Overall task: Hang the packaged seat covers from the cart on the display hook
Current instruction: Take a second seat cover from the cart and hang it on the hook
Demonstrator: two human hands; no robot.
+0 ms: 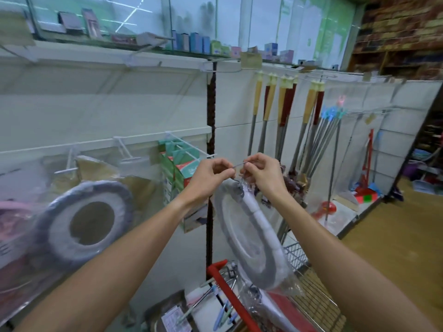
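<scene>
A ring-shaped white and grey seat cover (254,233) in a clear plastic bag hangs from my two hands above the cart (309,300). My right hand (263,173) pinches the top of the bag. My left hand (211,176) pinches a thin metal hook wire (238,165) that runs between both hands. Another packaged seat cover (86,224), grey with a white inner ring, hangs on the panel at the left. More packages (266,305) lie in the cart. White display hooks (127,152) stick out of the wall rail.
Green boxed goods (182,168) hang just behind my left hand. Brooms and mops (287,125) hang to the right. A dark upright post (210,164) divides the panels. The cart has a red handle (230,295). Small boxes line the top shelf (196,43).
</scene>
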